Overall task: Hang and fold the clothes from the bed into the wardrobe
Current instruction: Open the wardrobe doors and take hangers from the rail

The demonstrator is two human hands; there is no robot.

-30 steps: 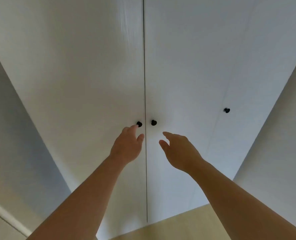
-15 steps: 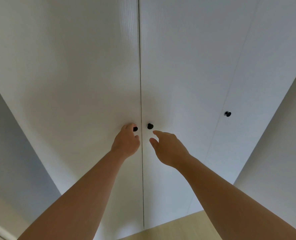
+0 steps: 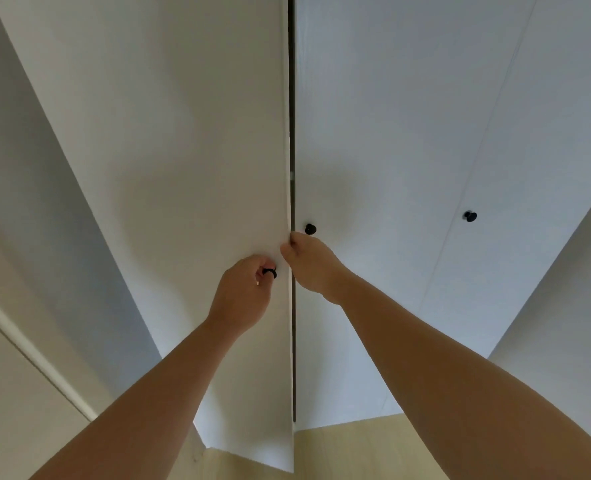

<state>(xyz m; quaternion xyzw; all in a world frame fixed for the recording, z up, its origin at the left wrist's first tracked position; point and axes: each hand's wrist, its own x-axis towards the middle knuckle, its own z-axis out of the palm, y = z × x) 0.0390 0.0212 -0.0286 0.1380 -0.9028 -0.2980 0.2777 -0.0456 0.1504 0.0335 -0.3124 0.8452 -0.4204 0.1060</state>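
Light: was soft and diffuse; left door (image 3: 183, 133) brighter.
Shadows: were faint, soft-edged.
Edges: were bowed by the lens.

One wide-angle head-worn camera faces the wardrobe doors (image 3: 373, 133) from close up, looking forward and down.

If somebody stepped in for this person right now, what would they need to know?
Left hand grips the left knob.
Right hand has its fingers curled at the free edge of the left door.
The left door is ajar and a dark gap shows. The middle door is shut, its middle knob untouched.
Done: only the left door is cracked open.
Left: swing the doors wide, then hang and fold the clothes. The bed and clothes are out of view.
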